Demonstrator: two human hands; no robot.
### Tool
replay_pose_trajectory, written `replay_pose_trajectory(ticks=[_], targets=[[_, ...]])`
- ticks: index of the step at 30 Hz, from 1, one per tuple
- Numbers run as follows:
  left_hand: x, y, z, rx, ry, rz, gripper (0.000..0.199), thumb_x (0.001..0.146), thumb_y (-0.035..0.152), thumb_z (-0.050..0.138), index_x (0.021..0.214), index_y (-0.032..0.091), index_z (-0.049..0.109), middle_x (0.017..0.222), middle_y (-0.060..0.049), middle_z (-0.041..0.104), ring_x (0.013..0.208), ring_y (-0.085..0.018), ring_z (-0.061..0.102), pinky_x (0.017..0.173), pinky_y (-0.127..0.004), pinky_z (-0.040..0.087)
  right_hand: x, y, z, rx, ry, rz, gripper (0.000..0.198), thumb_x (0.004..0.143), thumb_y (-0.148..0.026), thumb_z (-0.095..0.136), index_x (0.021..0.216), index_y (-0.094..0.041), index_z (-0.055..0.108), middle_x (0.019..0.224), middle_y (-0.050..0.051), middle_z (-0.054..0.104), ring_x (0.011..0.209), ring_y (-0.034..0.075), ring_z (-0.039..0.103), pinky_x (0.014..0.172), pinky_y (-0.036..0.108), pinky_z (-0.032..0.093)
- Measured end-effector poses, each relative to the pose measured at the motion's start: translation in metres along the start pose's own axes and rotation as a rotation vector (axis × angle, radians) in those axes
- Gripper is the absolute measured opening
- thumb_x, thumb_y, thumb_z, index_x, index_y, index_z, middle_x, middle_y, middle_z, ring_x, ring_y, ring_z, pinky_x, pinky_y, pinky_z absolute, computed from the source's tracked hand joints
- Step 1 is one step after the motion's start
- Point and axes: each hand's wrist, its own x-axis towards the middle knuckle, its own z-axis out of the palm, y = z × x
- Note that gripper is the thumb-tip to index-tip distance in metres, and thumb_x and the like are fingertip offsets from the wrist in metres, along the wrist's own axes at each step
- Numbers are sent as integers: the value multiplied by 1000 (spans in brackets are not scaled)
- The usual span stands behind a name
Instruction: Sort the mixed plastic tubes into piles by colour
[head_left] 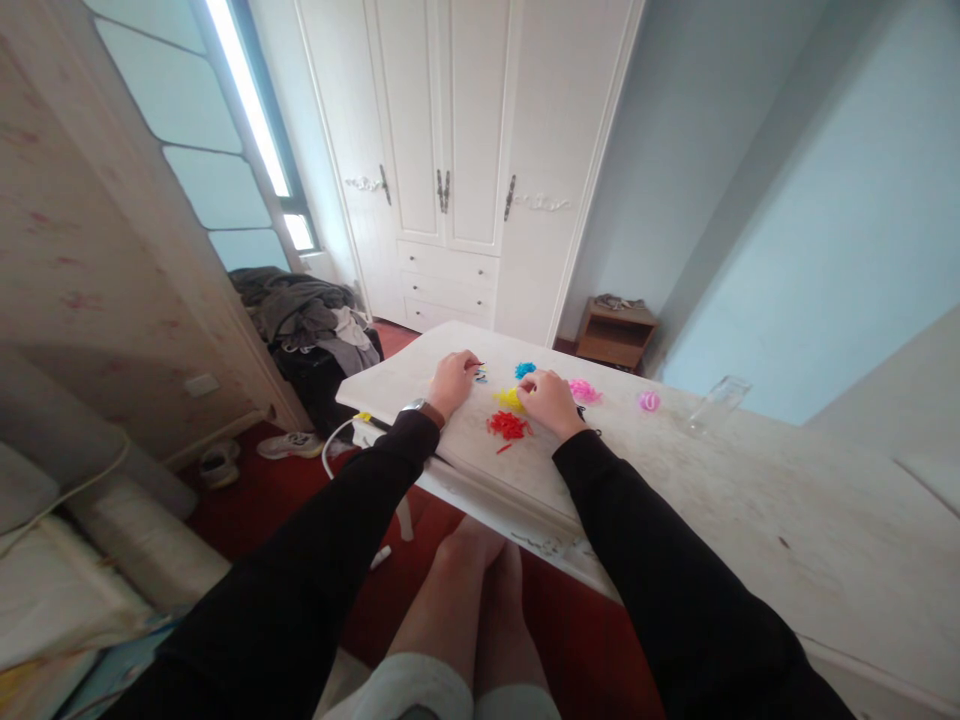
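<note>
My left hand (453, 382), a watch on its wrist, is closed in a pinch at the table's far left part. A small dark red piece shows at its fingertips, beside a few mixed light and dark bits (481, 377). Over the edge of a yellow pile (509, 400) my right hand (550, 402) is curled with fingers pressed together; whatever they hold is hidden. Between my hands and nearer to me lies a heap of small red strips (508, 425). A blue pile (524, 370) is just beyond the yellow one, and a pink pile (586, 391) is right of my right hand.
Several black bits (581, 411) lie by my right wrist. Farther right on the white table (675, 480) are a round pink bundle (649, 401) and a clear glass container (718, 403). A white cable (328, 455) hangs at the left edge. Behind stands a white wardrobe (469, 120).
</note>
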Motion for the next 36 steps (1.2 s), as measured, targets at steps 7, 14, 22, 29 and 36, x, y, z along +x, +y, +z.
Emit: replay_pose_trajectory(ticks=[7, 14, 22, 29, 36], targets=[[-6, 18, -8, -124, -52, 270, 6, 91, 18, 67, 91, 18, 72, 90, -5, 73, 84, -18, 65, 85, -31, 52, 5, 5, 5, 156, 76, -50, 13, 88, -21, 61, 88, -19, 74, 93, 6, 76, 93, 22, 64, 86, 33, 46], [-10, 26, -12, -168, -120, 433, 12, 96, 21, 59, 88, 18, 68, 89, -6, 70, 90, -19, 63, 87, -34, 50, 7, 6, 11, 313, 134, -155, 20, 89, -27, 66, 104, -16, 75, 102, 9, 77, 101, 24, 66, 95, 37, 47], [-11, 26, -11, -188, -149, 439, 13, 95, 17, 53, 88, 18, 64, 89, -7, 65, 90, -21, 61, 84, -34, 48, 7, 2, 12, 328, 87, -247, 22, 89, -14, 61, 103, -16, 77, 105, 9, 77, 98, 22, 66, 94, 35, 47], [-12, 27, -10, -185, -86, 343, 9, 94, 18, 55, 90, 17, 63, 90, -6, 68, 85, -18, 63, 81, -31, 50, 7, 0, 9, 321, 83, -178, 17, 91, -19, 64, 91, -18, 80, 93, 8, 79, 89, 21, 68, 86, 32, 47], [-12, 27, -11, -183, -79, 282, 13, 91, 26, 64, 83, 17, 70, 82, -4, 74, 75, -15, 65, 74, -27, 51, 7, 1, 9, 257, 96, -134, 18, 91, -21, 63, 89, -18, 81, 94, 9, 79, 88, 21, 68, 84, 31, 47]])
